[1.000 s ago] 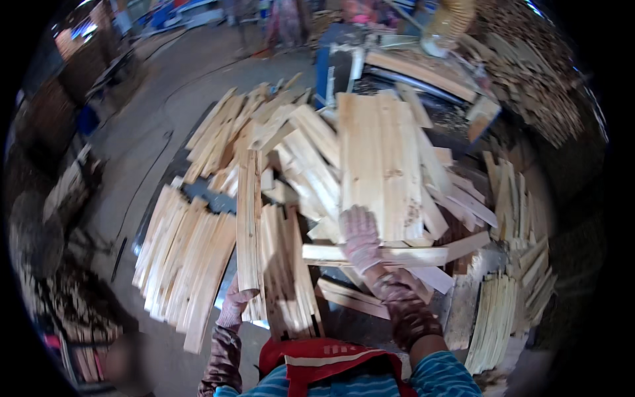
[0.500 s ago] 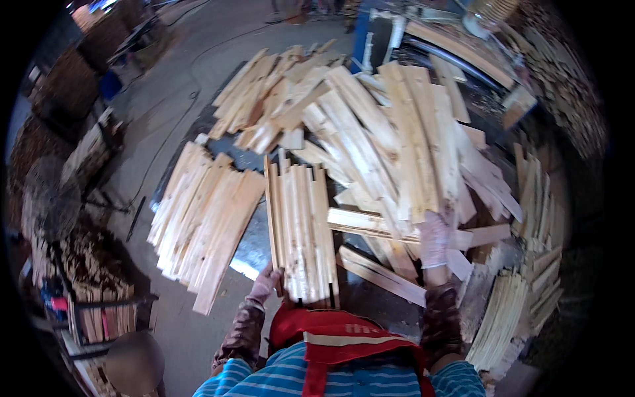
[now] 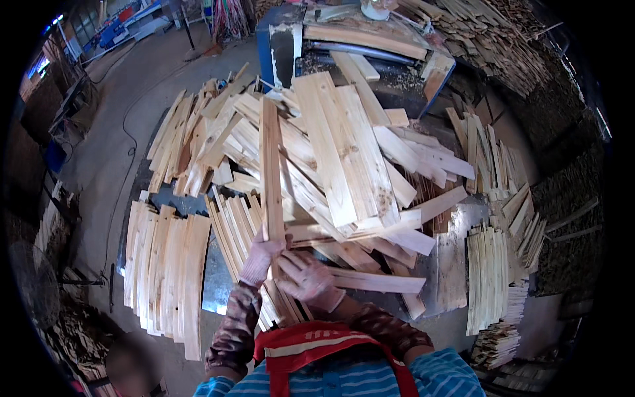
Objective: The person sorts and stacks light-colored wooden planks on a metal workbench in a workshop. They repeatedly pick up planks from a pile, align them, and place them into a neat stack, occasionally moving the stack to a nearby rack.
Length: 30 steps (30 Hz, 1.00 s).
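Note:
My left hand [image 3: 261, 260], in a pale work glove, is closed around the near end of a long wooden slat [image 3: 270, 169]. The slat points away from me, raised over the other wood. My gloved right hand [image 3: 311, 284] lies beside that end with its fingers stretched out; whether they touch the slat I cannot tell. Beneath both hands runs a row of narrow slats [image 3: 230, 221], partly hidden by them. Wider pale boards [image 3: 347, 152] lie in a loose pile just beyond and to the right of my hands.
A stack of slats [image 3: 169, 271] lies at the left, with more scattered slats [image 3: 175, 145] behind it. Beyond the pile stands a machine with a roller [image 3: 364, 53]. Bundled slats [image 3: 488, 278] sit at the right. A cable [image 3: 126, 126] crosses the floor at left.
My left hand has lifted a slat from the row. My right hand has left the wide boards and come left beside my left hand. The view has shifted to the right.

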Tool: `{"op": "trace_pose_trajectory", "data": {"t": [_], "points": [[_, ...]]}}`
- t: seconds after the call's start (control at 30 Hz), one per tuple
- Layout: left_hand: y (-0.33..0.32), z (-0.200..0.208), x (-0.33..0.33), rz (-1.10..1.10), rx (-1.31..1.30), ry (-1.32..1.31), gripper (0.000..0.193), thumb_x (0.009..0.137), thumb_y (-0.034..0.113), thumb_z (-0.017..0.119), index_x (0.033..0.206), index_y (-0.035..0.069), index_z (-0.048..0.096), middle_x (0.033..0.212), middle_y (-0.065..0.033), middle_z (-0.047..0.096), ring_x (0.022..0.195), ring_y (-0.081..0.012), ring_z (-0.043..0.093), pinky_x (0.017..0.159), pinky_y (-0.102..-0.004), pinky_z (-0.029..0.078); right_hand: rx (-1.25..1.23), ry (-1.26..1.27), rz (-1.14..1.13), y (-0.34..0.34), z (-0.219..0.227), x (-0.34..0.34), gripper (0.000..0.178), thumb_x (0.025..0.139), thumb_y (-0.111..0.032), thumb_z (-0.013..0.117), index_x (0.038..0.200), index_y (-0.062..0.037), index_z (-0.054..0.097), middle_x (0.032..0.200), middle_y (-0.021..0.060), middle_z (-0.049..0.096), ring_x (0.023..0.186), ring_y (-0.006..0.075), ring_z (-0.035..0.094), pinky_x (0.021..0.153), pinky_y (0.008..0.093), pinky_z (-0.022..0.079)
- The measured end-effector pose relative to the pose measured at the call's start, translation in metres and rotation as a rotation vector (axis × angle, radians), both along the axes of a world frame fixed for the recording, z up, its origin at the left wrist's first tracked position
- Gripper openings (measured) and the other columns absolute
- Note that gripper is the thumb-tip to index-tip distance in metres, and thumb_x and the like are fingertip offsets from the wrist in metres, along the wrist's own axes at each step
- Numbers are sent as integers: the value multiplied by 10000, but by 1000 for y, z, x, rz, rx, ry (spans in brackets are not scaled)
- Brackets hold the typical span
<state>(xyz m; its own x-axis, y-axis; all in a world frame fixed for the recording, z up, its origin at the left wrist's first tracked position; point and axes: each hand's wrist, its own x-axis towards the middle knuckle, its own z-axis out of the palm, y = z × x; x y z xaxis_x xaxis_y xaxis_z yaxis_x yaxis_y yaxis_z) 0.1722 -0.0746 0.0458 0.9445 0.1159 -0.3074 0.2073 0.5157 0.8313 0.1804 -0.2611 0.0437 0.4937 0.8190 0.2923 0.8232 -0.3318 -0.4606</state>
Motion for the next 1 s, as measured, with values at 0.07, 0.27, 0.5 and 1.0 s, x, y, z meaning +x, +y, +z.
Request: {"op": "trace_pose_trajectory", "data": {"t": [0.07,0.27,0.5,1.0], "points": [[6,33,-7,-19,-27,3,572,855,50,657,1398,5,481,1180,-185,665,1041,-271,671,939,-334,536,-161,72,-302,-18,12,30,763,940,-553,491,1439,19,410,1450,263,446,1313,416,458,1118,518,343],[63,-23,-118,188,531,122,512,839,-16,614,1343,-11,525,1108,-99,685,972,-200,658,832,-323,540,-407,-254,-522,-58,-4,128,936,811,-588,603,1510,-30,330,1561,215,313,1431,379,288,1181,500,192],[57,-168,-247,271,737,366,519,967,245,643,1417,21,512,1059,-48,677,953,-139,604,847,-288,507,124,78,-735,-71,-29,143,654,813,-202,642,1420,-25,476,1394,177,529,1263,269,521,1070,403,388],[-47,44,28,-86,-123,23,828,919,226,671,1576,73,190,1424,-209,481,1286,-262,505,1057,-386,430,144,497,-206,-34,41,33,531,962,-367,583,1390,-59,520,1192,157,645,1060,305,638,925,411,516]]}}
